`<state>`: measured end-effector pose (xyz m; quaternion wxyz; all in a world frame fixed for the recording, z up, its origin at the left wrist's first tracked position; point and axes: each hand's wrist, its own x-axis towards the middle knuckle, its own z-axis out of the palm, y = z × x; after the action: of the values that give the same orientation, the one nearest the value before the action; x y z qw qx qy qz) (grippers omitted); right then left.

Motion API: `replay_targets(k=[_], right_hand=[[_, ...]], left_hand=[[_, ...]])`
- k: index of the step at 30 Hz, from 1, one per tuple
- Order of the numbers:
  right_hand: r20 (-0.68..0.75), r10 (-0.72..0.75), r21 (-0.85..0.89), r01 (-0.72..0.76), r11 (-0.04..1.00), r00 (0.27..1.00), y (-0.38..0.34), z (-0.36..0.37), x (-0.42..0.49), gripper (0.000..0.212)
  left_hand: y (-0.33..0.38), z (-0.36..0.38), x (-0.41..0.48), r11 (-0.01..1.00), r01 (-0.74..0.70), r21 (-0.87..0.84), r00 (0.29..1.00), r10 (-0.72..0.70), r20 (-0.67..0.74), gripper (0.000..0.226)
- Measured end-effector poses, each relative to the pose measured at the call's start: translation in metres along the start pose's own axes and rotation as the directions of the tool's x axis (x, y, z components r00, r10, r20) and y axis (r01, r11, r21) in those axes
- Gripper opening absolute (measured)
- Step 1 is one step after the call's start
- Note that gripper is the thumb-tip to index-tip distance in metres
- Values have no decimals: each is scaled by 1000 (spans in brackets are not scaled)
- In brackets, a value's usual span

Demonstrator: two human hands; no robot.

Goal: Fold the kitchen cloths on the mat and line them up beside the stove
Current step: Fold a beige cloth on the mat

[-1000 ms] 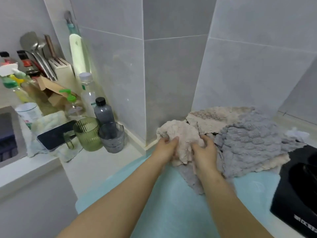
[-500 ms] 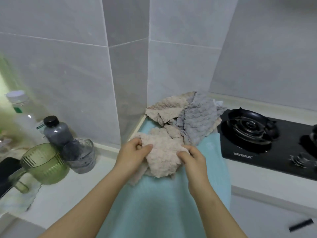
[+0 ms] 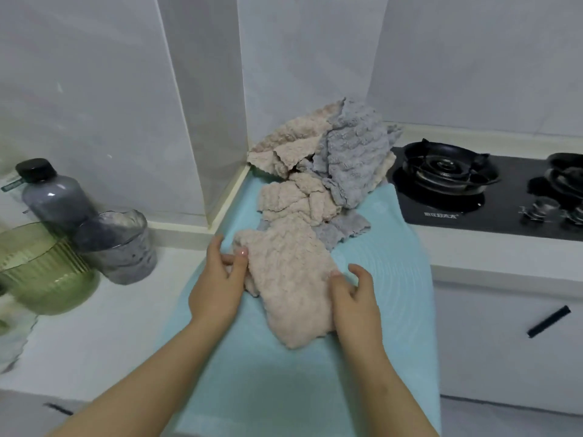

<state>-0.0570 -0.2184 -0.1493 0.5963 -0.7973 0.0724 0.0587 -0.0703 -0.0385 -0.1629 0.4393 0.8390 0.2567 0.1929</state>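
Pale grey tiled walls [image 3: 94, 89], white counter [image 3: 94, 326], white cabinet [image 3: 504, 342] below.

Left hand [image 3: 219, 280] and right hand [image 3: 356, 299] grip a beige cloth [image 3: 293, 288] on the mat [image 3: 315, 392], cloth heap [image 3: 334, 159] beside the stove [image 3: 492, 212].
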Motion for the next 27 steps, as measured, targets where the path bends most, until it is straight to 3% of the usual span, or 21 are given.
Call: replay_targets(k=[4, 7, 9, 12, 14, 18, 22, 25, 27], right_hand=[[54, -243, -255, 249, 934, 968, 16, 16, -14, 39], [32, -361, -155, 361, 919, 932, 27, 18, -24, 22], [-36, -367, -57, 365, 929, 929, 29, 16, -27, 24], [-121, -336, -36, 334, 942, 934, 27, 16, -31, 23], [-142, -327, -50, 323, 945, 934, 27, 18, -35, 11], [-160, -349, -184, 320, 929, 923, 29, 24, -37, 45], [-184, -326, -297, 264, 918, 927, 27, 24, -25, 43], [-229, -316, -434, 194, 880, 920, 20, 28, -13, 30], [-204, -355, -634, 153, 758, 913, 16, 33, -6, 37]], left_hand=[[-14, -1, 2, 991, -130, -25, 991, 130, 30, 37], [-22, -1, 2, 980, -159, -118, 986, 164, 27, 17], [-25, -1, 1, 973, -188, -136, 978, 197, 61, 9], [-30, -2, -1, 952, -263, -157, 963, 269, 19, 17], [-27, -5, -5, 935, -314, -167, 948, 319, 4, 19], [-20, -11, -14, 916, -275, -294, 941, 319, 114, 44], [-21, -5, -8, 949, -314, 10, 937, 309, 161, 22], [-17, 1, -6, 885, -352, 305, 924, 277, 263, 45], [-15, 4, -6, 843, -378, 382, 918, 288, 274, 49]])
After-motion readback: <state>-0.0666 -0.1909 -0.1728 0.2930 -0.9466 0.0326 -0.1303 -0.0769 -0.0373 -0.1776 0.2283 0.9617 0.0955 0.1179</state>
